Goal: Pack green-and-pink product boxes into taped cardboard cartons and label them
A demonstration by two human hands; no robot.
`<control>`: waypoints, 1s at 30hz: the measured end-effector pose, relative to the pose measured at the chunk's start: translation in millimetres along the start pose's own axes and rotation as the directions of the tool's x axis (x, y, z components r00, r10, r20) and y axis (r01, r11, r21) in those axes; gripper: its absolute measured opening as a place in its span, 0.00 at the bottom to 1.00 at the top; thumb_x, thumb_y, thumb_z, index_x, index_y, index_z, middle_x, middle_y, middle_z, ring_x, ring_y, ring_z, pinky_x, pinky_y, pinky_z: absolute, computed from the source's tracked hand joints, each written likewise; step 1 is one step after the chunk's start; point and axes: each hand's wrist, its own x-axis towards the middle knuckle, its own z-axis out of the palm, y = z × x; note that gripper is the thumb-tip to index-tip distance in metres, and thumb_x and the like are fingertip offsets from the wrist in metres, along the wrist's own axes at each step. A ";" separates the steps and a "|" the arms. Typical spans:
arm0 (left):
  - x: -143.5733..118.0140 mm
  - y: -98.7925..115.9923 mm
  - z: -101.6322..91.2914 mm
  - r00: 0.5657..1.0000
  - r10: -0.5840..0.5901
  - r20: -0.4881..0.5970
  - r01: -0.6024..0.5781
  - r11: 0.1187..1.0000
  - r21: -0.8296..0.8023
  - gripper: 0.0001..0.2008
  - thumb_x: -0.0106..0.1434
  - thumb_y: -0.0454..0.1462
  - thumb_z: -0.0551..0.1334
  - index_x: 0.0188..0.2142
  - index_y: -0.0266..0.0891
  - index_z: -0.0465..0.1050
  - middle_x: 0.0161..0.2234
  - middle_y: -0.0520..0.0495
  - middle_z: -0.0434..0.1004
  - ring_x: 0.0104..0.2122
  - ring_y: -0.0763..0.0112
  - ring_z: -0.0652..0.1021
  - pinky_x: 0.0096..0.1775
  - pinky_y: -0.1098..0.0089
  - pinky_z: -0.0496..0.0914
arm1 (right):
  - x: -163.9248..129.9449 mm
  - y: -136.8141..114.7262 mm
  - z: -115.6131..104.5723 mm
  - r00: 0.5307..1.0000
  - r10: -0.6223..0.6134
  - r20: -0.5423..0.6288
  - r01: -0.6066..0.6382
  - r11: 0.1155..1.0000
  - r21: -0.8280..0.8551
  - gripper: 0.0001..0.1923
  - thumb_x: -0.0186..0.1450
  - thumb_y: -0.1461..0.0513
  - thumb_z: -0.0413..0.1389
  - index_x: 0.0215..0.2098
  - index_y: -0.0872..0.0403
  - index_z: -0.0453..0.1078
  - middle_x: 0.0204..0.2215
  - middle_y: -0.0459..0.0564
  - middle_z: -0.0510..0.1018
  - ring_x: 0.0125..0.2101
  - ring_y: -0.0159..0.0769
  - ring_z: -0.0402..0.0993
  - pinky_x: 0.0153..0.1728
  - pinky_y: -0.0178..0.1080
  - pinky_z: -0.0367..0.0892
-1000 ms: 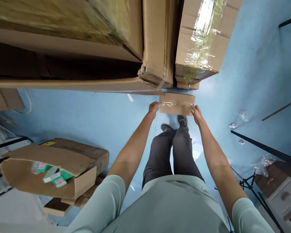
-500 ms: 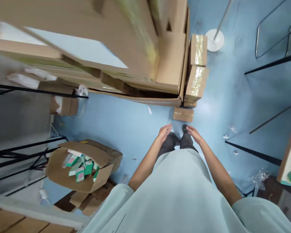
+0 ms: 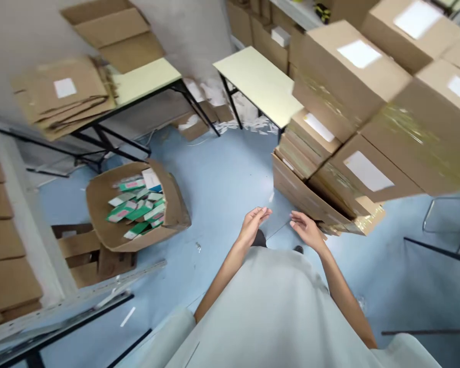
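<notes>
My left hand (image 3: 254, 224) hovers over the blue floor in front of my body, loosely curled with its fingers partly extended. Nothing shows in it. My right hand (image 3: 306, 230) hangs to its right, fingers apart and stretched inward, also holding nothing. Nearest to my right hand is the low edge of a large open carton (image 3: 302, 191), packed with stacked brown boxes (image 3: 368, 171) that bear white labels. Neither hand appears to touch anything. To the left on the floor, an open cardboard box (image 3: 103, 214) holds several small green and white packets (image 3: 140, 204).
Flattened cartons (image 3: 67, 92) and an open box (image 3: 118, 38) lie on a pale table (image 3: 145, 79) at the left. Another pale table (image 3: 258, 84) stands ahead. Shelving with brown boxes (image 3: 9, 245) is at the far left. Black metal bars (image 3: 84, 327) cross the lower left.
My view has swung left and upward, so the tables and more of the box stack show. The stack now lies to the right. Both hands have risen slightly towards me and remain without anything in them.
</notes>
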 end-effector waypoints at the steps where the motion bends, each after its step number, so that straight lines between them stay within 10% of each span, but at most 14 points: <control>1: -0.2 18.7 -19.7 0.999 0.039 -0.014 -0.039 0.999 -0.001 0.26 0.56 0.62 0.80 0.33 0.43 0.83 0.44 0.39 0.89 0.57 0.50 0.84 0.65 0.55 0.74 | 15.9 -22.0 20.4 0.999 -0.028 0.023 0.028 0.999 -0.019 0.29 0.69 0.40 0.68 0.62 0.45 0.81 0.60 0.57 0.87 0.61 0.56 0.84 0.69 0.61 0.75; 9: 15.5 144.4 -135.6 0.976 0.200 -0.086 -0.200 0.980 0.017 0.32 0.58 0.67 0.76 0.35 0.41 0.85 0.42 0.41 0.88 0.51 0.55 0.84 0.62 0.56 0.74 | 99.5 -143.6 151.9 0.987 -0.129 0.095 0.133 0.990 -0.046 0.30 0.72 0.40 0.66 0.61 0.49 0.82 0.59 0.58 0.88 0.59 0.53 0.86 0.67 0.60 0.78; 21: 134.9 297.0 -183.8 0.922 0.379 -0.080 -0.368 0.921 0.129 0.33 0.69 0.66 0.67 0.27 0.40 0.82 0.36 0.41 0.85 0.45 0.55 0.84 0.53 0.59 0.75 | 296.0 -236.3 238.3 0.939 -0.190 0.286 0.228 0.968 -0.107 0.25 0.73 0.43 0.66 0.60 0.47 0.83 0.57 0.58 0.89 0.58 0.53 0.87 0.65 0.61 0.79; 30: 169.4 349.3 -251.0 0.772 0.335 -0.541 -0.353 0.933 0.074 0.35 0.71 0.67 0.64 0.24 0.42 0.74 0.36 0.43 0.84 0.42 0.60 0.82 0.51 0.62 0.73 | 451.5 -299.2 356.2 0.698 -0.132 0.704 0.300 0.946 -0.120 0.25 0.74 0.44 0.66 0.61 0.47 0.82 0.58 0.59 0.88 0.59 0.55 0.86 0.65 0.62 0.78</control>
